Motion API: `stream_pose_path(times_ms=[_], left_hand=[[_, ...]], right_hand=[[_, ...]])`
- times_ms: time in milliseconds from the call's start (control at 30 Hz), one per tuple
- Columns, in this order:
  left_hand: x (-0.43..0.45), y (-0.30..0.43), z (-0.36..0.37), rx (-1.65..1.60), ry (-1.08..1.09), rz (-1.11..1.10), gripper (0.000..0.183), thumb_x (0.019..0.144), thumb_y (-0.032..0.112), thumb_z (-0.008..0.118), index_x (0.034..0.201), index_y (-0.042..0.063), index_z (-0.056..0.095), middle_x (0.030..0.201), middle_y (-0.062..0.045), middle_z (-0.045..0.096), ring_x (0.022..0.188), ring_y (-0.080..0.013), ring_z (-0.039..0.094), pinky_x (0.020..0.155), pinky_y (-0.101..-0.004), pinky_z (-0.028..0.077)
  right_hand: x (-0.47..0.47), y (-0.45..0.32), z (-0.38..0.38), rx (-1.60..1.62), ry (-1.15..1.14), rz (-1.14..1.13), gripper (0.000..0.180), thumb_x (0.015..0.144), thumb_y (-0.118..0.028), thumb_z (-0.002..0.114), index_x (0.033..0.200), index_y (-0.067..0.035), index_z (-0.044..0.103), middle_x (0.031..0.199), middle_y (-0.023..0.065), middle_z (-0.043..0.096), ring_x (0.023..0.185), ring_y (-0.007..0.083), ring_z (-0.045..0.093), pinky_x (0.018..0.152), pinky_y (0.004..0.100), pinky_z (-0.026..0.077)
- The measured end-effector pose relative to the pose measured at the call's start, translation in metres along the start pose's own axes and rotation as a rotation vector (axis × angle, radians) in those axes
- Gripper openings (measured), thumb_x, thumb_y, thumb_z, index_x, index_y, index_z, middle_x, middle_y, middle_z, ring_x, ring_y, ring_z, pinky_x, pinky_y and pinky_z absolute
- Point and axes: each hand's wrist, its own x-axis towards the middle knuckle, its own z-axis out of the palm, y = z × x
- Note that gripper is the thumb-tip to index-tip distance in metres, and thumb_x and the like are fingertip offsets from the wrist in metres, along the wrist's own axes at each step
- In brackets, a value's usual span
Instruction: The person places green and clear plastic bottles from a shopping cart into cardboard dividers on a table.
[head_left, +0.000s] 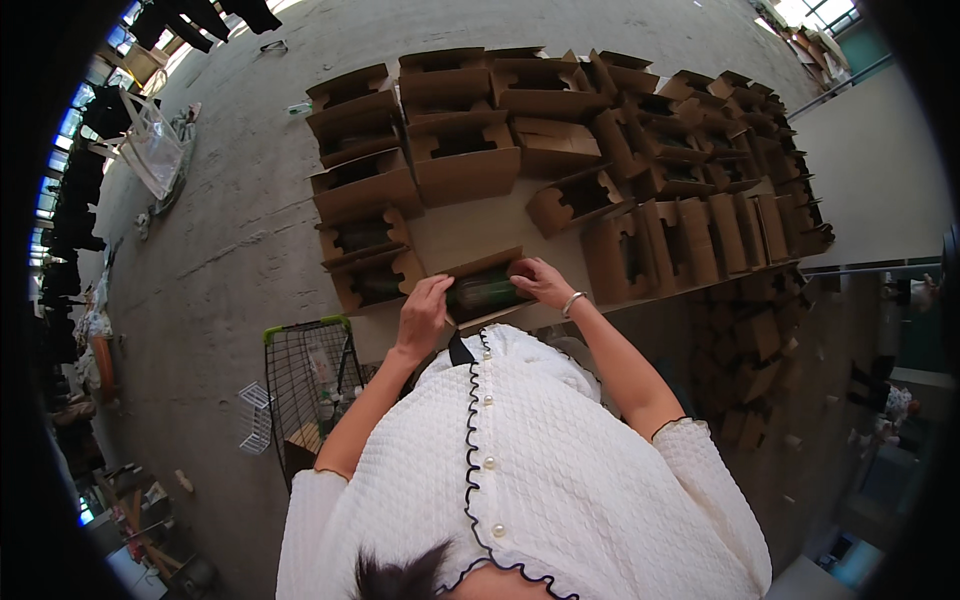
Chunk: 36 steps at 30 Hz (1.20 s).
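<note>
Right before me at the table's near edge lies an open brown cardboard box (480, 264). Inside it is a see-through cylindrical item (484, 291) with green at its ends; its exact kind is hard to tell. My left hand (424, 313) holds the box's left end, fingertips at the upper corner. At the opposite end, my right hand (546, 283), with a silver bangle on the wrist, grips the end wall with bent fingers. The box's near side sits close against my white shirt, and the hands cover parts of both ends.
Rows of similar open cardboard boxes (465, 161) stand along the table (450, 225) to the left, back and right. One box (574, 199) sits askew. A wire cart (307, 375) stands at my left, and more cartons (750, 375) lie under the table at right.
</note>
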Motion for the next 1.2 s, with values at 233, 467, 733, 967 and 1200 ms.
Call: stream_pose_path(times_ms=[233, 467, 733, 967, 1200], left_hand=[[-0.067, -0.021, -0.006, -0.187, -0.099, -0.193, 0.036, 0.089, 0.006, 0.06, 0.125, 0.005, 0.057, 0.126, -0.015, 0.059, 0.116, -0.0327, 0.056, 0.097, -0.0362, 0.047], [-0.062, -0.025, 0.047, -0.243, -0.32, -0.218, 0.081, 0.082, 0.034, 0.076, 0.146, 0.006, 0.035, 0.145, -0.016, 0.044, 0.133, -0.0298, 0.045, 0.108, -0.0363, 0.04], [-0.062, -0.027, 0.08, -0.398, -0.116, -0.372, 0.063, 0.077, 0.005, 0.073, 0.133, 0.003, 0.045, 0.126, -0.014, 0.052, 0.106, -0.0295, 0.062, 0.094, -0.0365, 0.05], [-0.046, -0.009, 0.051, 0.069, 0.033, -0.377, 0.067, 0.072, 0.003, 0.076, 0.132, 0.008, 0.046, 0.129, -0.013, 0.045, 0.126, -0.0324, 0.044, 0.106, -0.0386, 0.04], [0.013, 0.008, 0.03, 0.318, -0.095, -0.097, 0.108, 0.065, 0.031, 0.085, 0.151, 0.007, 0.022, 0.146, -0.016, 0.034, 0.14, -0.0328, 0.029, 0.12, -0.0517, 0.01]], right_hand=[[-0.028, -0.03, -0.034, -0.14, -0.28, -0.126, 0.073, 0.077, -0.031, 0.081, 0.139, -0.013, 0.046, 0.131, 0.0064, 0.049, 0.116, 0.0227, 0.054, 0.096, 0.0348, 0.046], [-0.03, -0.005, -0.026, -0.198, -0.238, -0.234, 0.022, 0.076, -0.017, 0.078, 0.095, -0.009, 0.071, 0.14, 0.0079, 0.052, 0.122, 0.0261, 0.054, 0.096, 0.0353, 0.047], [-0.027, -0.005, -0.012, -0.038, -0.044, -0.122, 0.017, 0.079, -0.01, 0.074, 0.094, -0.006, 0.069, 0.125, 0.0079, 0.06, 0.106, 0.0242, 0.062, 0.089, 0.0345, 0.05], [-0.002, -0.009, 0.003, -0.269, 0.233, 0.093, 0.041, 0.072, -0.017, 0.08, 0.104, -0.009, 0.055, 0.091, 0.0093, 0.057, 0.091, 0.0287, 0.062, 0.079, 0.0384, 0.049], [0.0, 0.016, 0.003, -0.22, 0.202, 0.265, 0.057, 0.075, -0.038, 0.08, 0.114, -0.006, 0.053, 0.104, 0.0133, 0.064, 0.09, 0.027, 0.064, 0.077, 0.0359, 0.052]])
